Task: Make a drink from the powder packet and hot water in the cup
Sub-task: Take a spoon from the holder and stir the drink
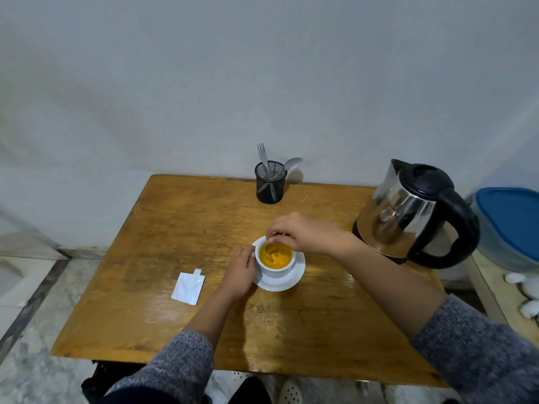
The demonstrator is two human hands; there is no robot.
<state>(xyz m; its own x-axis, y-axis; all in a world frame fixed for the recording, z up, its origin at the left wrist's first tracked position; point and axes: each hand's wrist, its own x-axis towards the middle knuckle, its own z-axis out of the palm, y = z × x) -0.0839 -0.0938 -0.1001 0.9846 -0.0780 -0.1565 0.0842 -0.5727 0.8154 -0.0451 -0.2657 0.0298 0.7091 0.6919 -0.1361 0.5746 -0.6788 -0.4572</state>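
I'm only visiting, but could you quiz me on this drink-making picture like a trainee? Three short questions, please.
1. True or false: the white powder packet lies on the wooden table, apart from the white cup.
2. Which hand steadies the cup of orange drink: A left hand, B right hand?
3. Fill in: the cup stands on a white ____.

Key: 1 true. 2 A; the right hand holds a spoon in the drink. 3 saucer.
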